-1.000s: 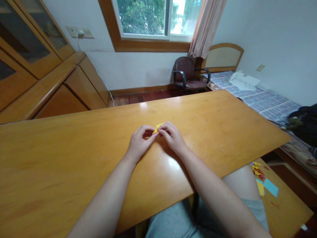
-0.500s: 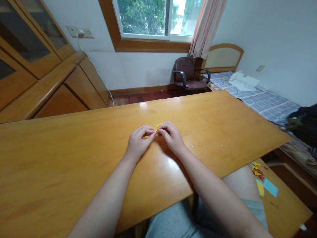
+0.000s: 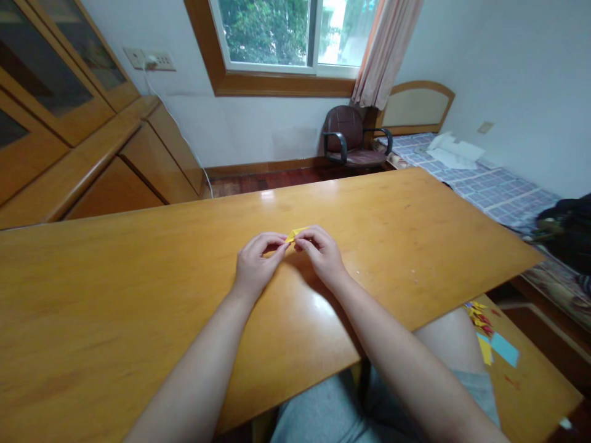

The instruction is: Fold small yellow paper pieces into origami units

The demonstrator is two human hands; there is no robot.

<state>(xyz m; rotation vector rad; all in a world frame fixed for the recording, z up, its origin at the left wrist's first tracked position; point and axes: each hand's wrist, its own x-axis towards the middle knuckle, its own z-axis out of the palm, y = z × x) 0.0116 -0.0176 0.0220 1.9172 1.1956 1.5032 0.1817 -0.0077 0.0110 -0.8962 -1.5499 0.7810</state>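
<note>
A small folded piece of yellow paper (image 3: 294, 234) is held between my two hands, just above the wooden table (image 3: 138, 289). My left hand (image 3: 260, 258) pinches its left end between thumb and fingertips. From the right, my right hand (image 3: 319, 249) grips the other end, with thumb and index finger pressed together. The fingers cover much of the paper, so its full folded shape is hidden.
On a lower wooden surface at the right lie several folded yellow and red paper pieces (image 3: 480, 320) and a blue paper sheet (image 3: 505, 349). Beyond the table stand an office chair (image 3: 348, 135) and a bed (image 3: 498, 184). A cabinet (image 3: 133, 154) is at the left.
My left hand has shifted slightly left, and more of the yellow paper shows between the fingers. My right hand is nearly where it was.
</note>
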